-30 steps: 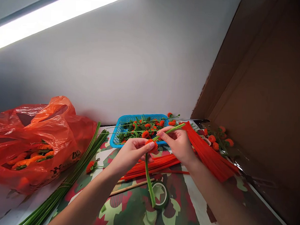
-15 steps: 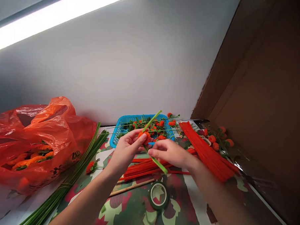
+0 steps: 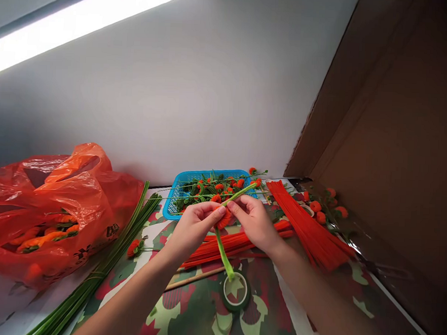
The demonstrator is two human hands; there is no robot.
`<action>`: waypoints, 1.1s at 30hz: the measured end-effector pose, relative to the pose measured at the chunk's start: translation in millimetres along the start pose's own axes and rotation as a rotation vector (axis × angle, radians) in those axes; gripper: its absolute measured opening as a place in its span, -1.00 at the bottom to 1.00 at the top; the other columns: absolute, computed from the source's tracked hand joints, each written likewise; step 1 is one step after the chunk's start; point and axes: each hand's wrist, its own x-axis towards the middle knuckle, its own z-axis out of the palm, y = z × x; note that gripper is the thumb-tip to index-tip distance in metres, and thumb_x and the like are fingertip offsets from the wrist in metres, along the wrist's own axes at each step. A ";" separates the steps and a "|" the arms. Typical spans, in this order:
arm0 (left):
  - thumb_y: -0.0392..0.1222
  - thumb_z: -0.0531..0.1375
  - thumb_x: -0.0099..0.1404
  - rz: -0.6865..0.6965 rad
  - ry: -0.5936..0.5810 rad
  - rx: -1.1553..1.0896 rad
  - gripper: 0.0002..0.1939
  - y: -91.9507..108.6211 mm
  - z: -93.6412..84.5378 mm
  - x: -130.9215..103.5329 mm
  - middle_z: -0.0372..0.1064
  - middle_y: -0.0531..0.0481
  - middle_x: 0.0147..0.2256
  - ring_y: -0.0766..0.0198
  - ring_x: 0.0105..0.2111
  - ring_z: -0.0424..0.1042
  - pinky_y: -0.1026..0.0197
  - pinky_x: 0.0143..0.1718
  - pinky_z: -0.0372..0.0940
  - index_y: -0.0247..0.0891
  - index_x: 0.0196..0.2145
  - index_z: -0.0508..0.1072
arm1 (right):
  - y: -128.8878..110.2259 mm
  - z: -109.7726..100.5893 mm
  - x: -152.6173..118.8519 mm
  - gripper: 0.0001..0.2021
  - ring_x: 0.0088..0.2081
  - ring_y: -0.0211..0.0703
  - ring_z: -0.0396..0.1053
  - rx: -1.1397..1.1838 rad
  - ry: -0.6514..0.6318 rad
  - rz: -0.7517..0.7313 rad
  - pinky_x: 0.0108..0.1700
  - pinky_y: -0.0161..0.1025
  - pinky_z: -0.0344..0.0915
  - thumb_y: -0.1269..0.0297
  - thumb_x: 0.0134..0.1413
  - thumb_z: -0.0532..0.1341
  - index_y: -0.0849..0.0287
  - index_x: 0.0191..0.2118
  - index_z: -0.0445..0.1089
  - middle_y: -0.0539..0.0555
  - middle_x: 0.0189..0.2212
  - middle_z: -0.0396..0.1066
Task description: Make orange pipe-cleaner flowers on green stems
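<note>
My left hand (image 3: 201,221) pinches a small orange pumpkin-like piece of fuzzy pipe cleaner (image 3: 224,219) between thumb and fingers. My right hand (image 3: 255,222) is closed on a green pipe cleaner (image 3: 241,191) just beside it. One end of the green strand points up and right; the other hangs from the orange piece towards a green tape roll (image 3: 236,291). How the strand passes around or through the piece is hidden by my fingers. Beneath my hands lie loose red pipe cleaners (image 3: 205,250).
A blue basket (image 3: 176,187) with orange and green pieces stands behind my hands. At left are a red plastic bag (image 3: 107,197) and a bundle of green pipe cleaners (image 3: 104,268). A red bundle (image 3: 306,225) and orange flowers (image 3: 316,206) lie right, beside a cardboard wall (image 3: 395,145).
The green pipe cleaner's upper end has swung right and its lower end now hangs further down. My right hand has moved up beside the orange piece and grips the strand's upper part.
</note>
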 end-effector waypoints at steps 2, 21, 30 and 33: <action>0.03 0.25 0.17 -0.011 -0.016 0.029 -0.70 -1.0 0.0 0.4 0.36 0.09 -0.54 0.38 -0.55 0.33 0.33 -0.48 0.29 -0.31 -0.43 0.49 | 4.8 5.2 0.1 -0.76 -0.49 -0.27 0.29 -0.002 0.066 -0.009 -0.43 -0.33 0.26 0.13 0.06 0.22 0.18 -0.48 0.38 -0.04 -0.55 0.35; 0.01 0.24 0.18 -0.131 -0.175 0.048 -0.72 -9.1 10.3 -4.4 0.42 0.06 -0.49 0.32 -0.54 0.44 0.30 -0.44 0.33 -0.29 -0.46 0.48 | 11.6 3.2 12.6 -0.70 -0.35 -0.16 0.43 0.555 0.241 0.081 -0.20 -0.16 0.36 0.10 -0.27 0.40 0.14 -0.48 0.31 -0.05 -0.53 0.41; 0.04 0.25 0.16 -0.178 -0.140 0.002 -0.69 -1.6 13.9 -6.2 0.47 0.01 -0.45 0.36 -0.56 0.45 0.36 -0.47 0.27 -0.32 -0.43 0.47 | 12.9 1.5 16.7 -0.74 -0.30 -0.15 0.45 0.588 0.245 0.060 -0.18 -0.17 0.35 0.16 -0.23 0.38 0.14 -0.47 0.33 -0.05 -0.51 0.42; 0.06 0.27 0.14 -0.207 -0.093 -0.081 -0.67 -0.8 14.6 -6.9 0.48 0.00 -0.42 0.33 -0.54 0.46 0.31 -0.44 0.32 -0.30 -0.36 0.47 | 11.7 0.5 14.9 -0.75 -0.31 -0.15 0.45 0.590 0.203 0.069 -0.19 -0.18 0.36 0.15 -0.19 0.37 0.14 -0.46 0.33 -0.04 -0.51 0.43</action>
